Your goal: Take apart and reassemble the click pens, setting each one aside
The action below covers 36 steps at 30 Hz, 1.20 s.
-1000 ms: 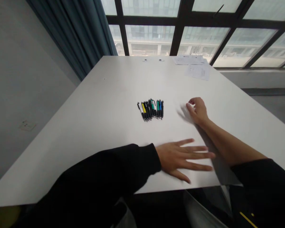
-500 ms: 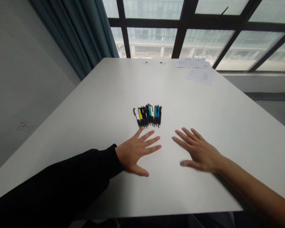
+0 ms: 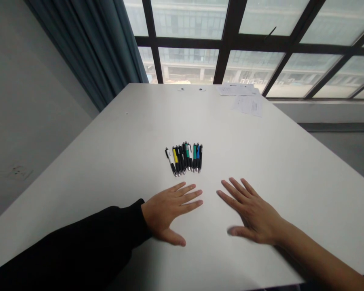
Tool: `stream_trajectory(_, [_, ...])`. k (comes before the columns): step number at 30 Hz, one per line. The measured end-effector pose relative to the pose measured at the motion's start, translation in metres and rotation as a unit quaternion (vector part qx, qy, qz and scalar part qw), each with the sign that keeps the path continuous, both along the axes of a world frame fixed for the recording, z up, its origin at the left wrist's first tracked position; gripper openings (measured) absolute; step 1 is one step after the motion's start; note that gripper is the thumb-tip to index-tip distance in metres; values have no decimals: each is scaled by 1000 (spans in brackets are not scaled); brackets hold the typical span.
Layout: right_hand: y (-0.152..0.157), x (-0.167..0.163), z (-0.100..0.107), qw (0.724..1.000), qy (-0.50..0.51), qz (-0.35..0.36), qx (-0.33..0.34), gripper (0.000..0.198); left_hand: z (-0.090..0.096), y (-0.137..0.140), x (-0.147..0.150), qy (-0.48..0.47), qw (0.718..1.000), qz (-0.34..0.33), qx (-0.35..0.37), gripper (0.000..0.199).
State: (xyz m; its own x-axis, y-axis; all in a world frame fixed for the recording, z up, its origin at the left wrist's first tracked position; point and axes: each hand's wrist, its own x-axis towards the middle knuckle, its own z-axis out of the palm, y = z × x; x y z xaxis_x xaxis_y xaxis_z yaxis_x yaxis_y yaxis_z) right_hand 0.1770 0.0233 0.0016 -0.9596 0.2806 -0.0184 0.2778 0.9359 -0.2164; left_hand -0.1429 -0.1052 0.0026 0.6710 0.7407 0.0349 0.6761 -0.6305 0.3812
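Several click pens (image 3: 186, 157) lie side by side in a loose row on the white table (image 3: 109, 153), tips toward me. At the row's left end is a white and black pen (image 3: 170, 161), beside a yellow and black pen (image 3: 175, 159). Green, black and blue barrels make up the others. My left hand (image 3: 171, 212), in a black sleeve, is palm down just below the pens, fingers spread and holding nothing. To the right and nearer to me, my right hand (image 3: 251, 212) is also palm down, fingers apart, touching no pen.
Printed paper sheets (image 3: 247, 105) lie at the table's far right corner. Behind the table stands a dark-framed window (image 3: 188, 43), with a blue-grey curtain (image 3: 109, 52) on its left. A wall socket (image 3: 19, 171) shows on the left wall.
The whole view has shifted, so the table and pens appear lower. The fingers of my left hand are closer together and sit slightly farther from the pens. The pens keep their arrangement.
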Motion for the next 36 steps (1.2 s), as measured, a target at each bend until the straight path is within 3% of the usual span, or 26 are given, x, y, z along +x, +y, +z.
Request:
stream_trajectory(7, [1, -1, -3, 1000, 11, -3, 3, 97, -1, 2, -2, -18, 1000, 8, -2, 104])
stream_trajectory(17, [3, -2, -6, 998, 3, -56, -11, 71, -1, 3, -1, -36, 999, 25, -27, 101])
stream_trajectory(27, [3, -1, -6, 998, 12, -61, -1, 66, 2, 4, -1, -44, 999, 22, -7, 98])
stream_trajectory(29, [-1, -3, -8, 997, 30, -73, 2, 62, 0, 5, 3, -72, 997, 30, 27, 75])
stream_trajectory(31, [-5, -11, -10, 992, 66, -106, 5, 56, -1, 7, 12, -128, 989, 53, 56, 30])
stream_trajectory(32, [-5, -19, -11, 988, 90, -122, 3, 54, -1, 10, 18, -165, 983, 65, 53, 20])
stream_trajectory(34, [-3, -40, -12, 981, 128, -146, -17, 49, 0, 17, 32, -240, 966, 91, 9, 38])
stream_trajectory(36, [4, -67, -11, 973, 159, -159, -44, 52, 3, 26, 44, -302, 945, 92, -89, 48])
